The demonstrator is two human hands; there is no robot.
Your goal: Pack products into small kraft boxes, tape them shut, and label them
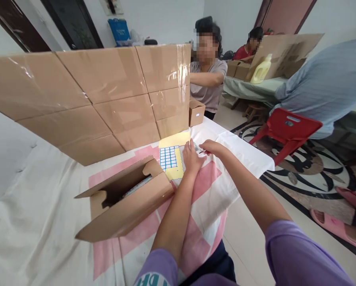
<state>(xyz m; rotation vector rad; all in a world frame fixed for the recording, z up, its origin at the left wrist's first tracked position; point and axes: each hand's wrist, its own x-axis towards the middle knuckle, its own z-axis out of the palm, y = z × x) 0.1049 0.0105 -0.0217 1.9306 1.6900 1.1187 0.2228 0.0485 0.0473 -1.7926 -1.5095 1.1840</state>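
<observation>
My left hand [192, 159] lies on the table with its fingers stretched forward, at the right edge of a yellow sheet [179, 171] bearing rows of white labels outlined in blue. Just to its right, my right hand [211, 147] is closed in a pinch. Something small and thin sticks out at its fingertips, too small to name. Under and between the hands there is a pale, shiny patch that I cannot make out. An open cardboard box [142, 202] stands left of my left forearm, flaps up, with something light and printed partly visible inside.
A tall wall of taped cardboard [121, 95] crosses the table's far side. A small closed box [196, 113] stands at its right end, near a seated person [209, 75]. A red chair [291, 127] and another table with a yellow jug [262, 70] are at right.
</observation>
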